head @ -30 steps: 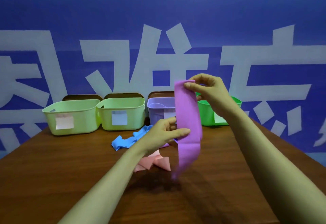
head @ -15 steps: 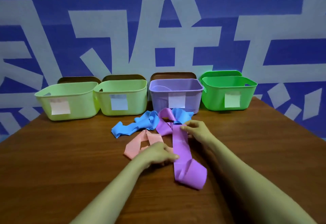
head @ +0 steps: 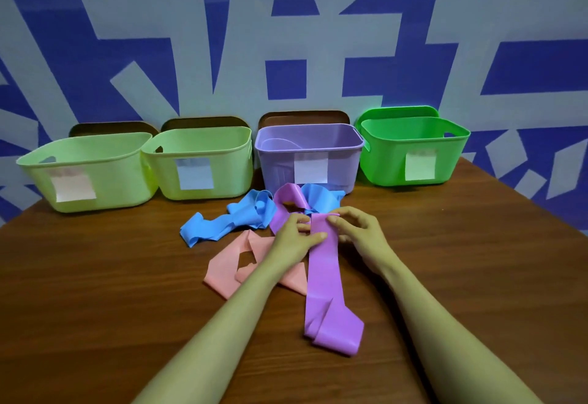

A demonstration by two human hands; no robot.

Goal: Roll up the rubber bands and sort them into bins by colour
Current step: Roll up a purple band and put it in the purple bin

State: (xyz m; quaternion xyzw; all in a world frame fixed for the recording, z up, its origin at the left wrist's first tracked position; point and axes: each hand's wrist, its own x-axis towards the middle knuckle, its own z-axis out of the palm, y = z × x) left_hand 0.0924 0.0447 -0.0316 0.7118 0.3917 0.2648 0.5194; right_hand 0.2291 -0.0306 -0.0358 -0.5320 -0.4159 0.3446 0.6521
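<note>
A long purple band [head: 325, 279] lies flat on the wooden table [head: 95, 292], running toward me with a crumpled near end. My left hand [head: 294, 238] and my right hand [head: 359, 235] both pinch its far end, one on each side. A second purple band [head: 288, 204] loops behind them. A blue band [head: 229, 220] lies crumpled to the left, and a pink band [head: 226, 263] lies partly under my left forearm. Four labelled bins stand at the back: two yellow-green [head: 105, 193] [head: 222, 177], a purple bin [head: 340, 165] and a green bin [head: 445, 161].
A blue wall with large pale shapes rises right behind the bins. Brown rounded boards lean behind three of the bins. The table's right edge slants away past the green bin.
The purple band came down from hanging in the air and now lies flat on the table. My left hand moved up the band to its far end beside my right hand.
</note>
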